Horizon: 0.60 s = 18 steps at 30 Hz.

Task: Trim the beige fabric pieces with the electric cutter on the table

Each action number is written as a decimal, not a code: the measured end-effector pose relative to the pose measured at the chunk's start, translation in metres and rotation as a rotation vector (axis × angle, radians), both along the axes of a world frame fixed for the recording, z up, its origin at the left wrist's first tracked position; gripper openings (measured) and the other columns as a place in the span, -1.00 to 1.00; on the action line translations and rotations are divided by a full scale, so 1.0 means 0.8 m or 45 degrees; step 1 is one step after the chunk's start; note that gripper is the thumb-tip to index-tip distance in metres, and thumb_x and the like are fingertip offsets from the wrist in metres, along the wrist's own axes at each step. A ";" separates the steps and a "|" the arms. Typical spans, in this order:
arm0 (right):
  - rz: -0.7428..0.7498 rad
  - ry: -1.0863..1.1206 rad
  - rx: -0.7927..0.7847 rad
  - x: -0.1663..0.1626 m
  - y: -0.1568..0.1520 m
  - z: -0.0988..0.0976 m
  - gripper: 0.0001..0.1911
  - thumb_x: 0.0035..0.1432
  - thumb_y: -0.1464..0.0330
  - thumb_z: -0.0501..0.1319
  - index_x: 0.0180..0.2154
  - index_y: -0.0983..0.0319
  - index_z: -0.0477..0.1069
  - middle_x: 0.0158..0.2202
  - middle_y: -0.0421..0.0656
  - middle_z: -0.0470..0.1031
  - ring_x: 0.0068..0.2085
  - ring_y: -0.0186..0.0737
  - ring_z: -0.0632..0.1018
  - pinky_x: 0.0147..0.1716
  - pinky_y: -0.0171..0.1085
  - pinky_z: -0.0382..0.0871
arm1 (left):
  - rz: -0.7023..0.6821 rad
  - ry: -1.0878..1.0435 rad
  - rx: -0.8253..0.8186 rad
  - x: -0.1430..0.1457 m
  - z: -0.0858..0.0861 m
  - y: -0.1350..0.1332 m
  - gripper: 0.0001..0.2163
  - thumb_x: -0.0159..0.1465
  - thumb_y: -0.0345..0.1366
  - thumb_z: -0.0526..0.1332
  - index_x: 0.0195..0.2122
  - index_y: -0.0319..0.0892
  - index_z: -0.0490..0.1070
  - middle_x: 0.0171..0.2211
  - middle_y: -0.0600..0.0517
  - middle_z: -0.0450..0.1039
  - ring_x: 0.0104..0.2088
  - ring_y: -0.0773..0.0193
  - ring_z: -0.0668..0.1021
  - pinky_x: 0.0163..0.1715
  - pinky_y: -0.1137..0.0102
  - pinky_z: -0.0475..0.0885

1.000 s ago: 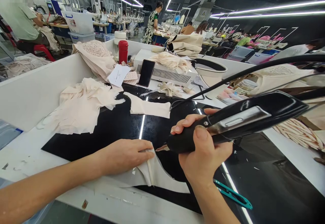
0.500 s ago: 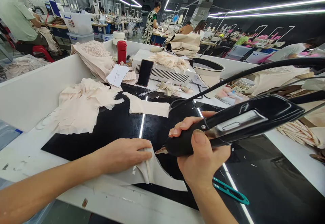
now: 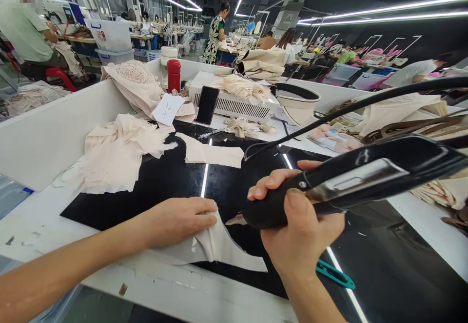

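Note:
My left hand (image 3: 179, 223) pinches a folded edge of a pale cream fabric piece (image 3: 237, 254), which lies on the black glossy mat (image 3: 175, 176) near the table's front edge. Its curved strip stretches right. My right hand (image 3: 298, 220) is wrapped round a black corded hand tool (image 3: 351, 181) with a silver lever along its side. The tool's narrow metal tip (image 3: 237, 219) points left towards the fabric, just apart from its edge. A teal thread snipper (image 3: 336, 275) lies partly hidden behind my right wrist.
Cut fabric pieces (image 3: 113, 152) heap at the left, and one cream piece (image 3: 214, 155) lies ahead. Behind stand a phone (image 3: 207, 105), a red flask (image 3: 174, 75) and a vented white box (image 3: 244, 108). The tool's black cable (image 3: 343, 111) arcs right. Co-workers sit and stand beyond.
My right hand has shifted slightly right with the tool, its tip now a little further from the fabric. My left hand stays on the fabric.

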State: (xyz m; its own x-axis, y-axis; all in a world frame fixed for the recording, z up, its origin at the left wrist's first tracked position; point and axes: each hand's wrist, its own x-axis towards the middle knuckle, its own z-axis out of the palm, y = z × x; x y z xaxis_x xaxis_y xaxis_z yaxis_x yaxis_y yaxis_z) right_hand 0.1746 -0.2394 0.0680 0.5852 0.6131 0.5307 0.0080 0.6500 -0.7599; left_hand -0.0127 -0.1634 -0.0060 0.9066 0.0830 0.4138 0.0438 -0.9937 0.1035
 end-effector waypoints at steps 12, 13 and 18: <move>0.001 -0.044 -0.138 0.023 -0.069 0.005 -0.56 0.05 0.18 0.60 -0.07 0.06 0.54 -0.43 -0.29 0.56 -0.50 -0.20 0.56 -0.50 -0.17 0.58 | -0.092 0.027 0.066 0.024 0.011 -0.020 -0.83 0.55 -0.49 0.13 0.00 -0.33 0.52 -0.10 -0.11 0.62 -0.01 0.16 0.66 0.07 0.35 0.61; -0.003 -0.047 -0.137 0.025 -0.073 0.003 -0.57 0.06 0.18 0.60 -0.06 0.05 0.55 -0.43 -0.29 0.57 -0.50 -0.20 0.56 -0.50 -0.17 0.59 | -0.091 0.047 0.067 0.023 0.009 -0.020 -0.83 0.53 -0.51 0.13 0.01 -0.33 0.51 -0.10 -0.10 0.61 -0.02 0.15 0.65 0.07 0.34 0.61; -0.020 -0.044 -0.139 0.031 -0.085 0.001 -0.57 0.07 0.20 0.60 -0.05 0.04 0.56 -0.41 -0.28 0.59 -0.47 -0.18 0.57 -0.47 -0.17 0.60 | -0.039 0.055 0.004 0.009 0.000 -0.025 -0.81 0.52 -0.54 0.13 0.04 -0.30 0.50 -0.01 -0.12 0.58 0.01 0.17 0.64 0.12 0.34 0.61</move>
State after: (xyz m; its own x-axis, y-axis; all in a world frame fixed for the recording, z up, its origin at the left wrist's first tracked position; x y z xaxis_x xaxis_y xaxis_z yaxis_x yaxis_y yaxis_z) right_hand 0.1994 -0.3074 0.0690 0.5779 0.6593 0.4809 0.0448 0.5628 -0.8254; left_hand -0.0054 -0.1833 -0.0064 0.9257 0.0535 0.3744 0.0173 -0.9949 0.0993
